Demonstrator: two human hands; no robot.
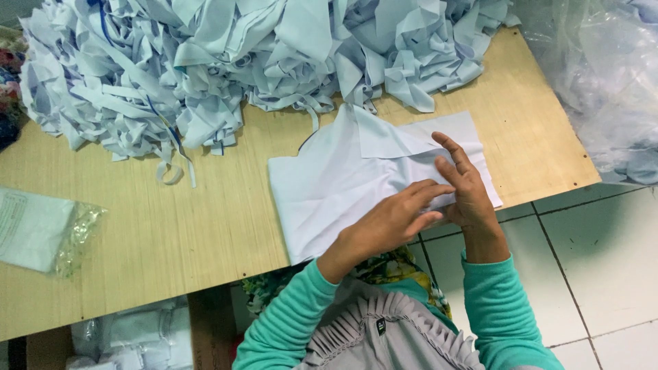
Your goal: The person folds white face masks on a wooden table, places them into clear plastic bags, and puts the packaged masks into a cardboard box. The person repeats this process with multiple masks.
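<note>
Now both hands press flat, fingers open, on the pale blue cloth (pixel 343 181): left hand (pixel 391 223), right hand (pixel 466 188). Smooth slowly, keep edges lined up on the worktop (pixel 171 233).

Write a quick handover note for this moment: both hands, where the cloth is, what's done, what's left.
Left hand: flat on the pale blue garment, fingers pressing a fold near its right end; not gripping.
Right hand: beside the left, fingers spread on the same fold.
Garment: lies flat at the wooden table front edge, partly folded, one flap turned over on top.
Heap of pale blue cloth pieces: at the table's back, untouched.
Clear plastic bag: at the left, holding folded cloth.
Done: first folds. Left: finish this fold; heap remains.
</note>
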